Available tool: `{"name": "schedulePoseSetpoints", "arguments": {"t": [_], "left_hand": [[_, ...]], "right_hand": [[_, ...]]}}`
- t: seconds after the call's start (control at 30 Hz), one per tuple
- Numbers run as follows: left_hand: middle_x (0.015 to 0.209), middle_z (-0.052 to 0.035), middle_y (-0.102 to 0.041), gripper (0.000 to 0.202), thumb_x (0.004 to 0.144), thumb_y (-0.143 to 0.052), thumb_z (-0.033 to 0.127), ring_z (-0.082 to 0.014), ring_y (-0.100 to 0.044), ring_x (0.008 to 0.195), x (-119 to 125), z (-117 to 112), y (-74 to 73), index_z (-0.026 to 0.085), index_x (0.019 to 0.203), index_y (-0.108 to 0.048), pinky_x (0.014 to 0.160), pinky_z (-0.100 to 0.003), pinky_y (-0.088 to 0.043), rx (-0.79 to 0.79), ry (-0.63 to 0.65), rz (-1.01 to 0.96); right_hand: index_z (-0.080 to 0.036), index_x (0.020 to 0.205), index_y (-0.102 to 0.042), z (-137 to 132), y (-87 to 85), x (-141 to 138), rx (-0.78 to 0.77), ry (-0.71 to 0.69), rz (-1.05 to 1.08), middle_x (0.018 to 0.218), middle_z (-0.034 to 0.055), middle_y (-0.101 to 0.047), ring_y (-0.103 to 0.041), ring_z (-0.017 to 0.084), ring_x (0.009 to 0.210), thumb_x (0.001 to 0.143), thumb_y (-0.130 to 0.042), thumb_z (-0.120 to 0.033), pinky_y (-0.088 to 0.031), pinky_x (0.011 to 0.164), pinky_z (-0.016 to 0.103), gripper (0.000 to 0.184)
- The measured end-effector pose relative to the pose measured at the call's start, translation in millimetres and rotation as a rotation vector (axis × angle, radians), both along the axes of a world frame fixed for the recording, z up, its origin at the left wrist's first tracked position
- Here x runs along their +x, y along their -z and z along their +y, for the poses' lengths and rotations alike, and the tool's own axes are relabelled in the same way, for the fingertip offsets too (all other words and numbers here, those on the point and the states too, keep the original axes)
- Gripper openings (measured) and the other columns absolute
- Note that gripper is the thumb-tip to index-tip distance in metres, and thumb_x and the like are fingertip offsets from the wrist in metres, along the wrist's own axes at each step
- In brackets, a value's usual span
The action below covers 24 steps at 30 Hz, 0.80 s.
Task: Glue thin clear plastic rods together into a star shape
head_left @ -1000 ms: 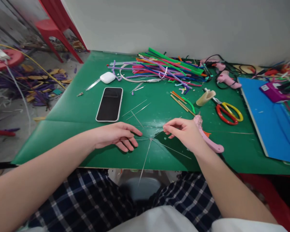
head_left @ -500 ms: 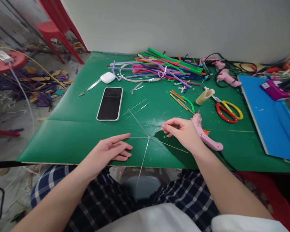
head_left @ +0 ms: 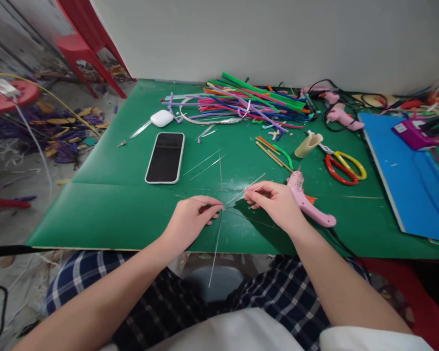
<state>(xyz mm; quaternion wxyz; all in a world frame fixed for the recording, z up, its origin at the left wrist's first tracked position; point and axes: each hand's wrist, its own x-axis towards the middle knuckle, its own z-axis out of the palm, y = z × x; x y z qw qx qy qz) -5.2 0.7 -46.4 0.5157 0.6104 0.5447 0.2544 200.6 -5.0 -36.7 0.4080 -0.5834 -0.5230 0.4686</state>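
Note:
A spoked frame of thin silvery wires (head_left: 215, 243) lies near the table's front edge, its wires meeting at a small hub. My left hand (head_left: 195, 214) has closed its thumb and fingers at the left of that hub, pinching a wire there. To the right of the hub, my right hand (head_left: 269, 197) pinches a thin wire that points toward the hub; whether it is joined there I cannot tell. A pink glue gun (head_left: 309, 202) lies right beside my right hand. Two loose wires (head_left: 205, 165) rest behind my left hand.
A phone (head_left: 165, 158) and a white earbud case (head_left: 161, 118) lie on the left. Colourful pipe cleaners (head_left: 241, 102) are heaped at the back. Scissors (head_left: 346, 168), a beige tube (head_left: 309, 145) and a blue board (head_left: 406, 180) are on the right of the green table (head_left: 95, 209).
My left hand has moved right from the end of a left spoke to the hub and closed from spread fingers to a pinch. The wire frame has turned slightly. My right hand stays nearly still.

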Motion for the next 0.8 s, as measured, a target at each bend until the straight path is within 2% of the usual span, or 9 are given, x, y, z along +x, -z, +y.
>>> {"name": "schedulePoseSetpoints", "arguments": {"t": [0.07,0.17,0.23,0.33,0.47,0.57,0.7,0.8], "left_hand": [[0.076,-0.0018,-0.071,0.019,0.078,-0.063,0.035,-0.0152,-0.067,0.071,1.6,-0.2,1.3,0.019,0.081,-0.071,0.064,-0.023,-0.056,-0.039,-0.070,-0.054],[0.081,-0.0031,-0.073,0.019,0.078,-0.064,0.034,-0.0167,-0.069,0.078,1.6,-1.0,-2.0,0.017,0.082,-0.069,0.073,-0.025,-0.057,-0.035,-0.156,-0.113],[0.083,-0.0037,-0.073,0.019,0.079,-0.063,0.034,-0.0170,-0.070,0.082,1.1,-2.3,-9.3,0.016,0.084,-0.067,0.076,-0.026,-0.058,-0.037,-0.215,-0.181],[0.075,-0.0009,-0.073,0.015,0.079,-0.064,0.031,-0.0154,-0.070,0.075,1.0,-6.0,-27.0,0.017,0.083,-0.067,0.072,-0.025,-0.059,0.022,-0.284,-0.265],[0.070,0.0031,-0.072,0.007,0.079,-0.064,0.025,-0.0122,-0.070,0.066,2.8,-13.2,-56.1,0.021,0.080,-0.070,0.064,-0.021,-0.060,0.194,-0.307,-0.245],[0.069,0.0048,-0.072,0.006,0.079,-0.065,0.020,-0.0103,-0.069,0.061,4.8,-17.6,-74.1,0.023,0.078,-0.070,0.061,-0.019,-0.059,0.390,-0.362,-0.199],[0.072,0.0052,-0.073,0.007,0.078,-0.066,0.018,-0.0092,-0.066,0.058,6.2,-19.8,-85.2,0.024,0.076,-0.070,0.058,-0.020,-0.057,0.602,-0.387,-0.094],[0.074,0.0046,-0.073,0.007,0.078,-0.066,0.019,-0.0096,-0.066,0.059,6.2,-20.1,-86.6,0.024,0.075,-0.070,0.059,-0.021,-0.057,0.655,-0.415,-0.059]], "right_hand": [[-0.018,0.074,-0.069,0.5,0.2,1.1,0.007,-0.001,0.003,0.068,0.0020,-0.069,-0.064,0.012,0.060,0.071,-0.069,-0.031,-0.054,0.054,0.024,0.014],[-0.017,0.074,-0.070,0.2,-3.4,2.8,0.025,0.006,0.011,0.067,0.0027,-0.070,-0.065,0.013,0.060,0.071,-0.069,-0.033,-0.054,0.056,0.025,0.016],[-0.018,0.075,-0.071,-1.6,-8.9,3.6,0.040,0.024,0.032,0.067,0.0028,-0.071,-0.065,0.013,0.060,0.070,-0.072,-0.034,-0.055,0.056,0.025,0.017],[-0.019,0.074,-0.073,-7.9,-21.0,2.8,0.092,0.051,0.084,0.066,0.0021,-0.072,-0.066,0.014,0.058,0.067,-0.075,-0.032,-0.056,0.055,0.025,0.015],[-0.025,0.076,-0.074,-22.8,-39.1,-2.3,0.235,0.076,0.121,0.068,-0.0006,-0.073,-0.068,0.013,0.059,0.072,-0.074,-0.028,-0.057,0.054,0.022,0.005],[-0.029,0.079,-0.074,-34.1,-50.5,-8.2,0.359,0.102,0.062,0.072,-0.0022,-0.073,-0.068,0.012,0.061,0.075,-0.071,-0.022,-0.057,0.058,0.022,0.008],[-0.032,0.083,-0.073,-42.6,-60.0,-14.6,0.469,0.113,-0.030,0.075,-0.0036,-0.074,-0.068,0.013,0.064,0.076,-0.070,-0.017,-0.058,0.062,0.025,0.017],[-0.031,0.084,-0.073,-44.5,-61.9,-15.7,0.509,0.107,-0.060,0.075,-0.0021,-0.073,-0.068,0.014,0.064,0.076,-0.070,-0.016,-0.058,0.063,0.027,0.017]]}}
